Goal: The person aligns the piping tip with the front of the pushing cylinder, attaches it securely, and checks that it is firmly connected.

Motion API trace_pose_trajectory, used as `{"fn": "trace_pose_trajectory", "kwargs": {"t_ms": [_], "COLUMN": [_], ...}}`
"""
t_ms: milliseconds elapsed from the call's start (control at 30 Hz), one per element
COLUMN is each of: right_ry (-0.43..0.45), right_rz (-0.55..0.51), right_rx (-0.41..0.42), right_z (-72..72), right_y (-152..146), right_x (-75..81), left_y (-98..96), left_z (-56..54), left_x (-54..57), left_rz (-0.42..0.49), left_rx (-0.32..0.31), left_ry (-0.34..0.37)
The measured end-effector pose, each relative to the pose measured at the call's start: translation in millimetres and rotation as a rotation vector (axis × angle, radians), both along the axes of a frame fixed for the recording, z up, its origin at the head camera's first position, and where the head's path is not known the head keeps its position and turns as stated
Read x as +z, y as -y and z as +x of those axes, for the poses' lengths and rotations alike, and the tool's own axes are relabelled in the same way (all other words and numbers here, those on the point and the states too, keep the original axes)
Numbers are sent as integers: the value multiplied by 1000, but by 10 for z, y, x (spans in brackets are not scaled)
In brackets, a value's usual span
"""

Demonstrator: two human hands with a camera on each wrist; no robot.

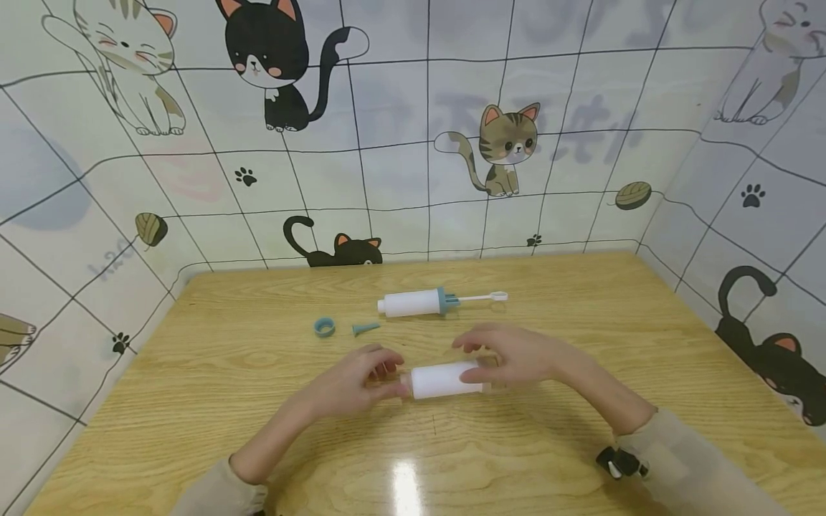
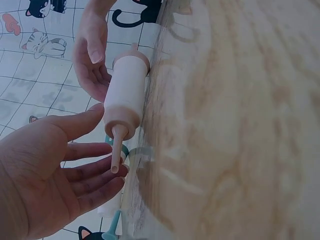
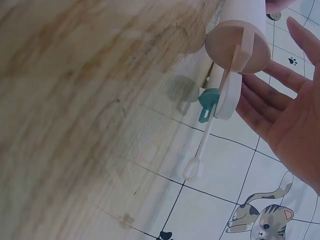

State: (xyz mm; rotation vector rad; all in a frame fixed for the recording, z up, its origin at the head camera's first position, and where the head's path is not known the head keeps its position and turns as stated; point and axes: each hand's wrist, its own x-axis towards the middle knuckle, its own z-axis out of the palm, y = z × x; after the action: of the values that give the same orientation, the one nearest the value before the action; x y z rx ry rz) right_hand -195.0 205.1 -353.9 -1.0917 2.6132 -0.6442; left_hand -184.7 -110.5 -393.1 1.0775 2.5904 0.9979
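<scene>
White cylinder with pale pink ends (image 1: 445, 380): lying on its side, low at the table surface, between the two hands, long axis running roughly from left to right
Pink nozzle (image 2: 117, 147): narrow and tapering, sticking out of the left end of the white cylinder, pointing toward the left palm
Pink end cap (image 3: 235, 50): round and wide, closing off the right end, facing the right palm
Pale loop handle (image 3: 230, 97): jutting out beyond the pink end cap, near the right fingers
Left hand (image 1: 355, 380): at the nozzle end, palm turned inward, with thumb stretched along the near side and fingers loosely extended beyond the nozzle, slightly bent, slack rather than gripping; cannot tell whether touching the pink end or just beside it
Right hand (image 1: 519, 355): at the other end, with thumb in front of the white barrel in the head view and fingers reaching loosely over the far side, a little bent, likewise slack; cannot tell whether touching
Second white cylinder (image 1: 411, 303): farther back on the table, on its side, with a blue-green cap (image 1: 442, 301) at its right end and a white rod (image 1: 477, 297) reaching out to a looped tip
Blue-green ring (image 1: 325, 327): left of the second cylinder, well apart from both hands
Blue-green nozzle (image 1: 366, 328): between ring and second cylinder, touching neither
Table (image 1: 258, 308): light wood grain, meeting a wall (image 1: 400, 129) printed with cats, paw prints and grid lines
</scene>
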Motion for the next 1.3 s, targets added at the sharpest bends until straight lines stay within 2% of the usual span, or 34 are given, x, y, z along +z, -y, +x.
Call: {"fn": "trace_pose_trajectory", "kwargs": {"t_ms": [533,833,1067,1300], "right_ry": [-10,-78,-138,-163], "right_rz": [-35,-102,-172,-179], "right_rx": [-37,-66,-89,-102], "right_z": [-87,-179,-262,-345], "right_y": [-37,-37,-23,71], "right_x": [25,5,-6,13], "left_y": [116,238,347,467], "left_z": [-103,-214,-316,-429], "left_x": [15,15,34,48], "left_rz": [23,93,153,157], "left_rx": [28,48,105,183], "left_ry": [-13,-45,-78,-124]}}
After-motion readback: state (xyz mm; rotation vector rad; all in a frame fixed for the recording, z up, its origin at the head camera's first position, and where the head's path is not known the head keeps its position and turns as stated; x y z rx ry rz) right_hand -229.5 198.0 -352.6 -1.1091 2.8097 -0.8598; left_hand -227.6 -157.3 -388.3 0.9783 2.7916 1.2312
